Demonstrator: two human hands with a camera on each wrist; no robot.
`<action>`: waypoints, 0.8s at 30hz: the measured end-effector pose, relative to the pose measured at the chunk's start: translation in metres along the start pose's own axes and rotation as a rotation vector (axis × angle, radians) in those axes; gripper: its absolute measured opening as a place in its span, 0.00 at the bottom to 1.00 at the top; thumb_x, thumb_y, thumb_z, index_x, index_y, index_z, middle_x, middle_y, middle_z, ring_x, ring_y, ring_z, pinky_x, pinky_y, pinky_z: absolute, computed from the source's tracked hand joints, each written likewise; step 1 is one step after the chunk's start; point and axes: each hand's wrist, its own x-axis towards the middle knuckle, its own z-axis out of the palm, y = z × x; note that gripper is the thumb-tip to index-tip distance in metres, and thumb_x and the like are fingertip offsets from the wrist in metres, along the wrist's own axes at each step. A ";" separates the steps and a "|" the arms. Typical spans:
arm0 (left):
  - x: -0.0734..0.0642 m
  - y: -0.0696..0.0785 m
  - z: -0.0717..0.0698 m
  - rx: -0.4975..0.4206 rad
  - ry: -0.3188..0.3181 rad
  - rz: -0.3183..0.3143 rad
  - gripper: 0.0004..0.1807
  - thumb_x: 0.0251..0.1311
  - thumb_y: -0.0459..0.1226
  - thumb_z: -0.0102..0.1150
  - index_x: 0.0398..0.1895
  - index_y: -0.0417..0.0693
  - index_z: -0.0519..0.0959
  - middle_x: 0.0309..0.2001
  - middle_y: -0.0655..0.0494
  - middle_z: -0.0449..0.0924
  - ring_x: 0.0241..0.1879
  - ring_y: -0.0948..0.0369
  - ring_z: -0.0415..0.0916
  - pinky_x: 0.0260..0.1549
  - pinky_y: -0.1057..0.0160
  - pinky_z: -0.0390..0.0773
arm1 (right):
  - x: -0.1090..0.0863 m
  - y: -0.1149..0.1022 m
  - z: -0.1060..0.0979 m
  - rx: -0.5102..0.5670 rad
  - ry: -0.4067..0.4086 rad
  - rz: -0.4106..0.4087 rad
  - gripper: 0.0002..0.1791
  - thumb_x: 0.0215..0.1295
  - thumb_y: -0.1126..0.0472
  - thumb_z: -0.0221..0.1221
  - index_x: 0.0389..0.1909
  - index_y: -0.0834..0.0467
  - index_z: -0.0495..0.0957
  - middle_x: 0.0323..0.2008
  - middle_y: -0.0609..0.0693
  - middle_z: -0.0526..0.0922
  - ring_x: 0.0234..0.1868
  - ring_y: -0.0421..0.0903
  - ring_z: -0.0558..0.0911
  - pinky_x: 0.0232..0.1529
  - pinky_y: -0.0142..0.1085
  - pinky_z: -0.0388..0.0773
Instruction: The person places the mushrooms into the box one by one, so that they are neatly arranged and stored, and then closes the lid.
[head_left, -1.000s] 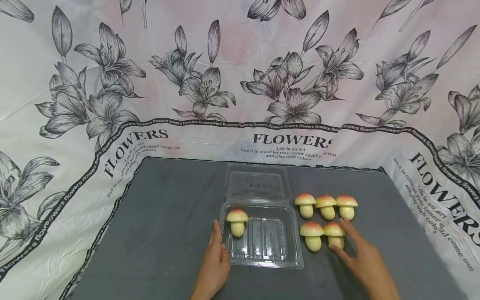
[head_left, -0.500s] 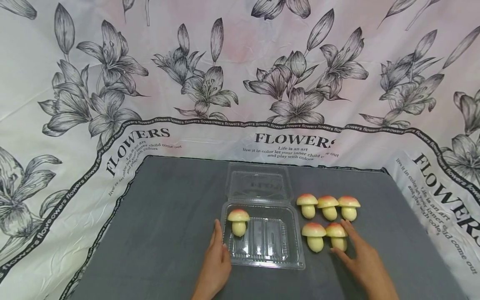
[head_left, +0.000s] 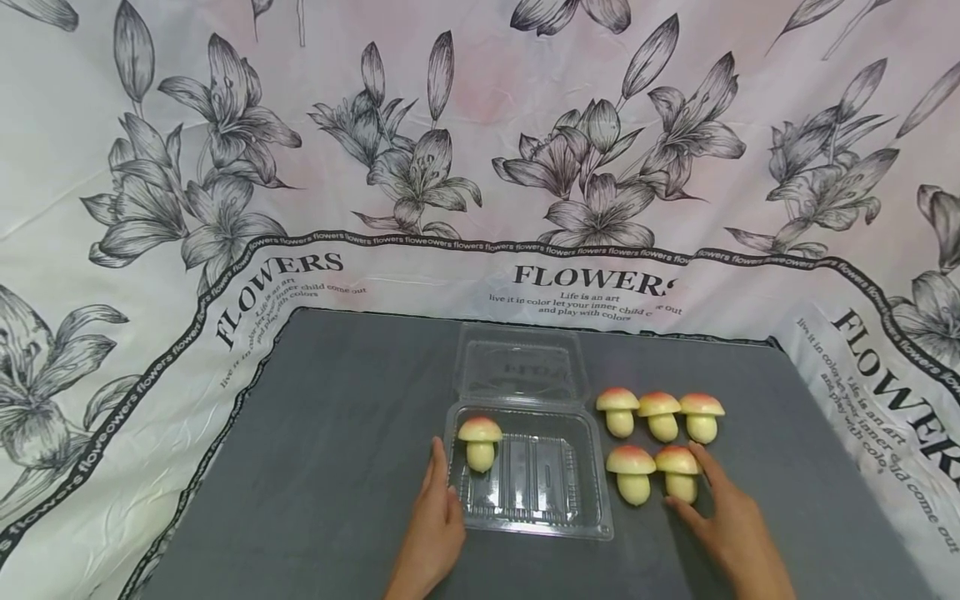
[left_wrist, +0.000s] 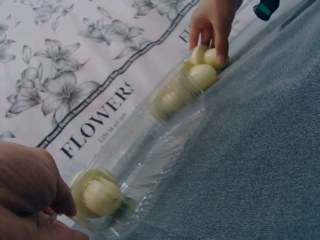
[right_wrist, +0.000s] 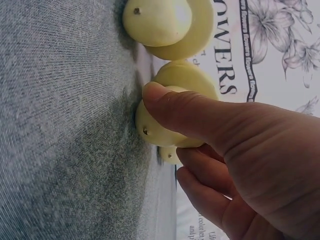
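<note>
Right hand (head_left: 729,521): fingers pinch one glossy red-capped mushroom (head_left: 681,486) on the worktop (head_left: 337,433), thumb at its stem; a second mushroom (head_left: 633,485) lies between it and the ridged clear container (head_left: 528,483), three more (head_left: 663,427) behind. Left hand (head_left: 432,527): fingers grip the container's left rim; lid (head_left: 517,367) folded back, one mushroom inside (head_left: 480,450). Floral cloth (head_left: 480,200) beyond.

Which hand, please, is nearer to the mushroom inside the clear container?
Left: the left hand pinches the container beside that mushroom; the right hand is right of the container, at another mushroom.
</note>
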 end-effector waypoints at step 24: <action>-0.001 0.001 -0.001 0.004 0.002 0.000 0.40 0.74 0.21 0.43 0.85 0.35 0.42 0.84 0.37 0.44 0.81 0.46 0.47 0.76 0.42 0.51 | -0.002 -0.005 -0.003 -0.013 0.163 -0.011 0.50 0.58 0.57 0.79 0.78 0.60 0.64 0.47 0.84 0.79 0.39 0.82 0.81 0.36 0.71 0.74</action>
